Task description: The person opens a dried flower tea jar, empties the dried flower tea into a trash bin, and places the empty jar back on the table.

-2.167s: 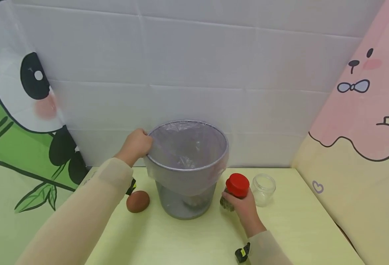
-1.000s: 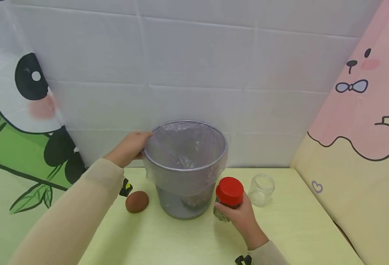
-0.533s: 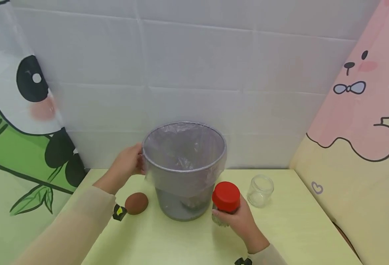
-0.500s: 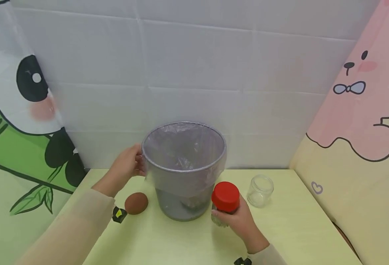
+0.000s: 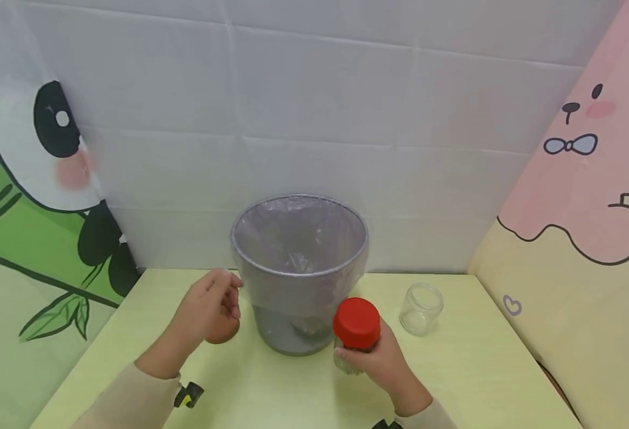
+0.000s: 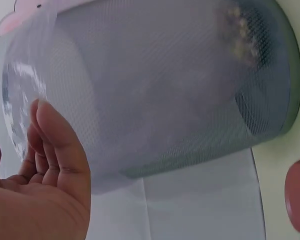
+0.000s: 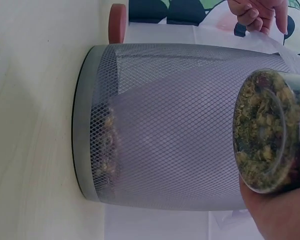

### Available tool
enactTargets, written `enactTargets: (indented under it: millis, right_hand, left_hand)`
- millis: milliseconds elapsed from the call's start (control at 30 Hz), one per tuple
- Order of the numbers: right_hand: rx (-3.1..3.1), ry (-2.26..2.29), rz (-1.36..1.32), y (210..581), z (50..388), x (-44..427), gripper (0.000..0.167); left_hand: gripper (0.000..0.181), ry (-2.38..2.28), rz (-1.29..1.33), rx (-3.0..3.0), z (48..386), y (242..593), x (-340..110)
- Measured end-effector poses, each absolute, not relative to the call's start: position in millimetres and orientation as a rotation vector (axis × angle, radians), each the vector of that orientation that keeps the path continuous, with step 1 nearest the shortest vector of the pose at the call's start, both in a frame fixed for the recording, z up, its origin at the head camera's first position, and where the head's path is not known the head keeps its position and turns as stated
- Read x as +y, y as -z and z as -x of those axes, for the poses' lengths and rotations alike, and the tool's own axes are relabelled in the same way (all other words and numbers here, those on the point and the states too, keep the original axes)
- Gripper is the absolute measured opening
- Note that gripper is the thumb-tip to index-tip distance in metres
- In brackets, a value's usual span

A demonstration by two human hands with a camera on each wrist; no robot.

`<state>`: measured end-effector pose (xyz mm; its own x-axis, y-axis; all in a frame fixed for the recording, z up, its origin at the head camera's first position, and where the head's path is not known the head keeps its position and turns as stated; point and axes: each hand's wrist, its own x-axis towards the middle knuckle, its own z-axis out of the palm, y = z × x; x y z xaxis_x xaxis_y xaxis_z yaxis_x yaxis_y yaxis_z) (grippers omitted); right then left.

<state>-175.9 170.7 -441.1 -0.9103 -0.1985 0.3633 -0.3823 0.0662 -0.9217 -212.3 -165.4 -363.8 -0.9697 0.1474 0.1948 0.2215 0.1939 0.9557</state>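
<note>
My right hand (image 5: pixel 386 363) grips a glass jar (image 7: pixel 262 132) with a red lid (image 5: pixel 356 323), held just in front of the bin's right side. Dried greenish-yellow flowers or herbs fill the jar. The mesh waste bin (image 5: pixel 293 333) stands upright at the middle back, lined with a thin translucent bag (image 5: pixel 304 292) folded over its rim. My left hand (image 5: pixel 202 313) is beside the bin's left side with loosely bent fingers and holds nothing. Behind it, partly hidden, lies a round reddish-brown piece (image 5: pixel 223 329), flat like a lid.
An uncovered clear glass jar (image 5: pixel 422 310) stands right of the bin on the pale yellow table (image 5: pixel 475 369). A white wall sheet (image 5: pixel 314 107) rises behind, with cartoon-printed panels at both sides. Something flowery shows low inside the bin (image 7: pixel 107 145).
My left hand has let go of the bin's rim and come down toward the reddish-brown piece. The right hand has brought the red-lidded jar leftward and nearer to me.
</note>
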Motion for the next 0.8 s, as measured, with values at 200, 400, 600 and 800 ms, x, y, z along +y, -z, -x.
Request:
enactTargets:
  millis: [200,400,600,800]
  right_hand:
    - [-2.227,-1.963,-0.643,437.4,172.6,164.5,0.057]
    - [-2.286,-1.959,-0.733,435.1,167.4,157.1,0.062]
    - [-2.341,-1.930,-0.849,437.8,164.6,149.2,0.065]
    - [-2.334,-1.917,-1.038,438.3,167.3,142.4,0.064]
  left_hand:
    - [0.030,1.880,0.594,-2.367,189.3,377.3,-147.1]
    - [0.013,1.446,0.767,-2.360,173.3,383.2,-128.0]
    - [0.008,1.192,0.848,-2.322,163.5,389.6,-112.0]
    - [0.011,1.105,0.917,-2.305,159.4,394.5,-100.7]
